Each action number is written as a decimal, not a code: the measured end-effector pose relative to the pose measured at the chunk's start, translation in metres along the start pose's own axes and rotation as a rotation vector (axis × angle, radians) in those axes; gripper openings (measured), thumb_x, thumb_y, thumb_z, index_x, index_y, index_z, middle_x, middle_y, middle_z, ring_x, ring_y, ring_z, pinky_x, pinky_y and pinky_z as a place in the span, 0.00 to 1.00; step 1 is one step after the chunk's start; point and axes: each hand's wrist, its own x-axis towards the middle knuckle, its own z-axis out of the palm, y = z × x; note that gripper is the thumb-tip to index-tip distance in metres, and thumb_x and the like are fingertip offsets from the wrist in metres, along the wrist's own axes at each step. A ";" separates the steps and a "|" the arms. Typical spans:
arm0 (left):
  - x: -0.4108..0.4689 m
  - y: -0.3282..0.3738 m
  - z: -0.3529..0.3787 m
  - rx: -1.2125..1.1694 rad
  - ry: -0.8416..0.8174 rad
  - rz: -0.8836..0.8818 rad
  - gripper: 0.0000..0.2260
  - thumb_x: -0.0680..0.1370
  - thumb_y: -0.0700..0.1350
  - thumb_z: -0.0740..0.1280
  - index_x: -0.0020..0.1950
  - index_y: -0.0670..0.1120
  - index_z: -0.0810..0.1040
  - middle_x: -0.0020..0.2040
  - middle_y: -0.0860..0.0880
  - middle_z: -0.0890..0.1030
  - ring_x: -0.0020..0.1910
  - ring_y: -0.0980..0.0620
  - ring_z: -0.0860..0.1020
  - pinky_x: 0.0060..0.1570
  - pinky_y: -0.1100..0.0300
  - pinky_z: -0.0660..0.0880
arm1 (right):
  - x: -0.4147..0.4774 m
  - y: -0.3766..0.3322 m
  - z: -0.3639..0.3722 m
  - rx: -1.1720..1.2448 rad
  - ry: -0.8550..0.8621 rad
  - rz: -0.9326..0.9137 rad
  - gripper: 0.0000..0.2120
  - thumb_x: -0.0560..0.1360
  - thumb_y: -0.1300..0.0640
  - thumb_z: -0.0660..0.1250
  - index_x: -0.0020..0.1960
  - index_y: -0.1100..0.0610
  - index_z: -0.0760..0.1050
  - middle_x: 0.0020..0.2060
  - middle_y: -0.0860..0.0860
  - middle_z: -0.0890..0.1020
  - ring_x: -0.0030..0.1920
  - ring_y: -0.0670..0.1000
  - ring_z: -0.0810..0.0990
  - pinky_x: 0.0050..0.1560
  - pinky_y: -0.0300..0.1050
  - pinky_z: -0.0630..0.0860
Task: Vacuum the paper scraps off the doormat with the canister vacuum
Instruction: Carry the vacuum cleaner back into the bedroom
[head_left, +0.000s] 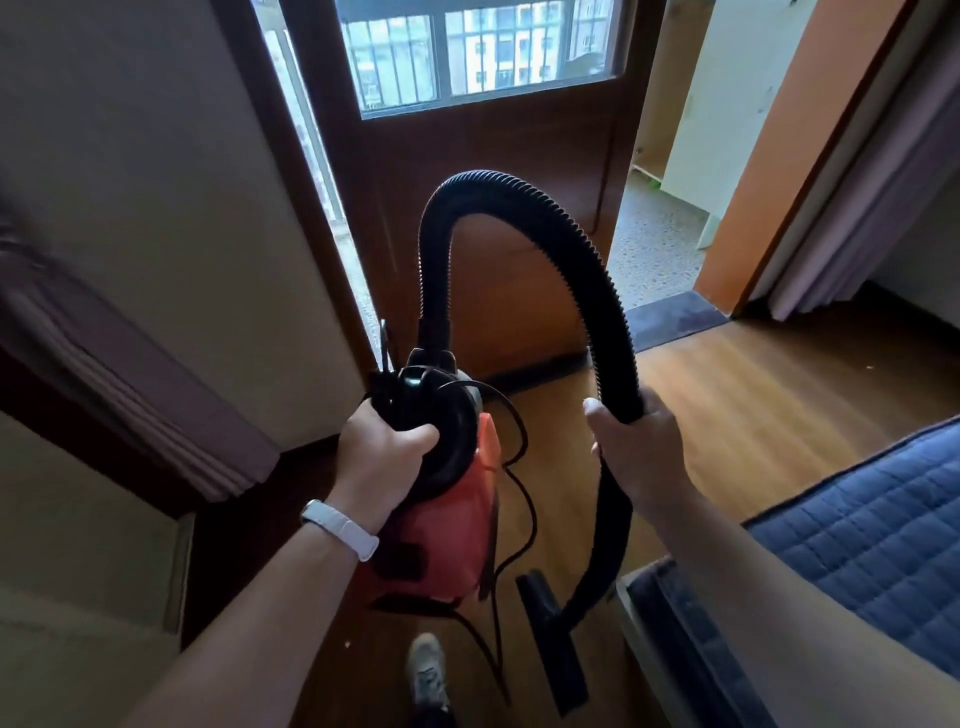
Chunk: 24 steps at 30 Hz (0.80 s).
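The brown door (493, 234) with its glass pane fills the middle ahead, and the open doorway is to its right; wood floor (779, 415) runs up to it, with a blue quilted bed (857, 530) at the right edge. The doormat (675, 319), a dark strip, lies across that threshold, its long axis running left to right, ahead and to the right of both hands and well apart from them, so the right hand is the nearer one. The red and black vacuum (441, 519) hangs from the left hand (379, 457), whose fingers are clamped round the black handle at its top end; it looks carried clear of the floor. The black hose (519, 208) arches up from the vacuum and down into the right hand (639, 452), which is wrapped round it. Below that hand the hose ends in the flat nozzle (553, 644), low beside a shoe (428, 670) and nowhere near the mat, so it has to travel forward and right. A thin cord (519, 467) trails from the body. A white band (340, 527) sits on the left wrist. Scraps on the mat are too small to make out. No brand or writing can be read
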 end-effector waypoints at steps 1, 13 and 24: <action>0.013 0.000 0.006 0.011 -0.015 0.004 0.11 0.61 0.44 0.71 0.42 0.47 0.78 0.36 0.47 0.83 0.37 0.46 0.82 0.37 0.52 0.79 | 0.011 0.001 0.003 0.000 0.017 0.008 0.08 0.73 0.58 0.70 0.39 0.57 0.72 0.27 0.54 0.76 0.24 0.46 0.75 0.23 0.35 0.72; 0.226 0.007 0.063 0.004 -0.269 -0.015 0.08 0.66 0.38 0.72 0.41 0.46 0.78 0.35 0.51 0.82 0.35 0.53 0.80 0.30 0.66 0.71 | 0.159 -0.001 0.073 -0.107 0.237 0.060 0.10 0.74 0.58 0.72 0.42 0.62 0.72 0.28 0.54 0.75 0.26 0.50 0.75 0.25 0.37 0.70; 0.356 0.040 0.112 0.029 -0.448 0.109 0.07 0.65 0.40 0.71 0.41 0.47 0.78 0.35 0.51 0.82 0.36 0.52 0.80 0.34 0.58 0.75 | 0.242 -0.032 0.081 -0.182 0.433 0.064 0.08 0.74 0.56 0.72 0.42 0.57 0.73 0.29 0.52 0.78 0.28 0.51 0.78 0.36 0.50 0.76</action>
